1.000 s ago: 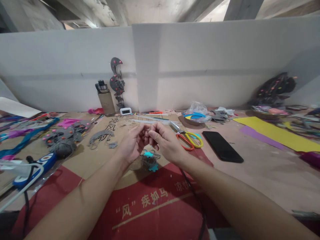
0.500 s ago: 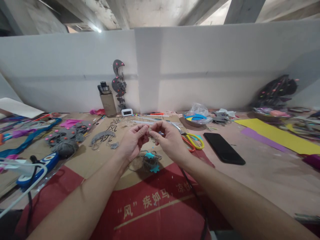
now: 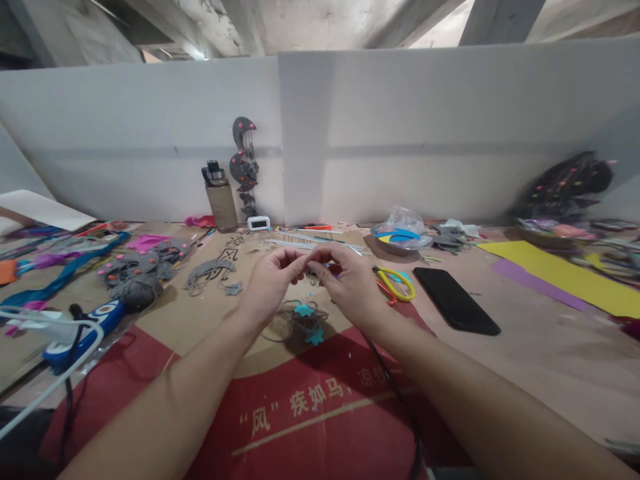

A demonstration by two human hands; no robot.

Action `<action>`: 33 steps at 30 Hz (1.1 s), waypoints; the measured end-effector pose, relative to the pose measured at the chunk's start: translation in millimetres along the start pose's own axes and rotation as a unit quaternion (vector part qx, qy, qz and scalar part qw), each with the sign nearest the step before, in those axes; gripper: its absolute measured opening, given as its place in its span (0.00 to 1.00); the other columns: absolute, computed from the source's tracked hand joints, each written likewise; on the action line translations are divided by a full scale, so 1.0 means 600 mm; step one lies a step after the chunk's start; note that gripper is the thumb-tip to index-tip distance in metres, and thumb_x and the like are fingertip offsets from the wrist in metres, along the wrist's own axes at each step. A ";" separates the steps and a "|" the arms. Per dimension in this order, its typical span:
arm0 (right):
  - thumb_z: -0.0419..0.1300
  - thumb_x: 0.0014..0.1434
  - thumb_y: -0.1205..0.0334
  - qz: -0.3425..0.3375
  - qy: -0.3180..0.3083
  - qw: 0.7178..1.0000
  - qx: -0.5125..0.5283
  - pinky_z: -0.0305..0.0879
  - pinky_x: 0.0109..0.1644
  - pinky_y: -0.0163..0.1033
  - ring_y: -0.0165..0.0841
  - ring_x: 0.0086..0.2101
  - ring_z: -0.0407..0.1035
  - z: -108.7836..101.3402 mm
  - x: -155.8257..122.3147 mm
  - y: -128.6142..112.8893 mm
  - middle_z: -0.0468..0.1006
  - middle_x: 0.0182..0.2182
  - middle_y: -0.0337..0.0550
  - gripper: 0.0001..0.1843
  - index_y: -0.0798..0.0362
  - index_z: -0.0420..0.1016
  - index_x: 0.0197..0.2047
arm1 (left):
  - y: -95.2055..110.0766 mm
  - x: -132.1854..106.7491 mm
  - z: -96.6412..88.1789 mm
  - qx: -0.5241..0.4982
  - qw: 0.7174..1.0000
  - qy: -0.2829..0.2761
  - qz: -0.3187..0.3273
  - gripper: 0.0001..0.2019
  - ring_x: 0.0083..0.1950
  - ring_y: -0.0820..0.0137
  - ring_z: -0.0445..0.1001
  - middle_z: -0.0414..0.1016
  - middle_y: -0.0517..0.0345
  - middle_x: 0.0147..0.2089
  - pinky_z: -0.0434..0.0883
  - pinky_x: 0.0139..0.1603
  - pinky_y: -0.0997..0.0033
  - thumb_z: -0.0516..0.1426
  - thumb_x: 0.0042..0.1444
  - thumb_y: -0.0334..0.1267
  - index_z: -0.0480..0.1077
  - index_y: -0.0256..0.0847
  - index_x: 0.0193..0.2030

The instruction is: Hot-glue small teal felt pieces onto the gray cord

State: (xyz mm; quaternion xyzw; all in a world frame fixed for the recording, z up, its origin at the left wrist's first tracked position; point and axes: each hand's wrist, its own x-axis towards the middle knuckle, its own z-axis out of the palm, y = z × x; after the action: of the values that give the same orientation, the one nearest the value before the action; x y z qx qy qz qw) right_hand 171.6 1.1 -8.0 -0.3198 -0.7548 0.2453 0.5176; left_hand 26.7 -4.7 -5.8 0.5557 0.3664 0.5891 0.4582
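My left hand (image 3: 269,285) and my right hand (image 3: 350,285) meet above the cardboard, fingertips pinched together on something too small to make out, perhaps a thin thread. Below them on the cardboard lies a tangle of grey cord with teal flower cut-outs (image 3: 303,319). Scissors with yellow and orange handles (image 3: 395,285) lie just right of my right hand. A black cable (image 3: 395,393) runs under my right forearm.
A black phone (image 3: 456,301) lies right of the scissors. A brown water bottle (image 3: 221,198) and grey felt pieces (image 3: 243,167) stand at the white back wall. Grey yarn and felt cut-outs (image 3: 137,277) lie left, with a glue gun (image 3: 75,333). Yellow and purple sheets (image 3: 555,273) lie right.
Both hands stayed pinched together, drifting slightly right in the frame as my head turned; the fingers shifted a little against each other.
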 end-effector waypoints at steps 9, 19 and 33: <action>0.58 0.56 0.54 0.042 -0.007 0.999 -0.006 0.62 0.29 0.36 0.30 0.26 0.66 -0.002 0.002 0.009 0.73 0.26 0.40 0.09 0.52 0.70 0.33 | 0.005 -0.011 -0.003 0.160 0.982 0.031 0.092 0.07 0.32 0.70 0.67 0.73 0.56 0.31 0.62 0.34 0.72 0.60 0.50 0.40 0.75 0.39 0.32; 0.59 0.55 0.52 0.112 -0.070 0.987 0.090 0.64 0.26 0.34 0.27 0.24 0.66 0.004 0.008 0.017 0.69 0.25 0.36 0.13 0.52 0.64 0.30 | 0.001 -0.017 -0.004 0.222 0.966 0.029 0.129 0.04 0.32 0.70 0.66 0.72 0.57 0.28 0.60 0.34 0.72 0.59 0.51 0.35 0.75 0.41 0.29; 0.48 0.62 0.53 0.112 -0.048 0.989 0.083 0.60 0.28 0.33 0.26 0.24 0.63 0.011 -0.002 -0.001 0.68 0.23 0.35 0.13 0.52 0.62 0.31 | 0.023 0.013 -0.036 0.213 0.975 -0.027 0.062 0.13 0.28 0.73 0.66 0.72 0.56 0.27 0.62 0.29 0.73 0.53 0.55 0.45 0.73 0.38 0.32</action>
State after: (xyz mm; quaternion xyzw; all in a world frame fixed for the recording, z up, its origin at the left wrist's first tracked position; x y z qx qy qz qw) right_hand 165.7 -0.2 -10.7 -0.3460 -0.7152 0.3787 0.4746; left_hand 3.9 0.3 7.3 0.6780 0.4354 0.5097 0.3017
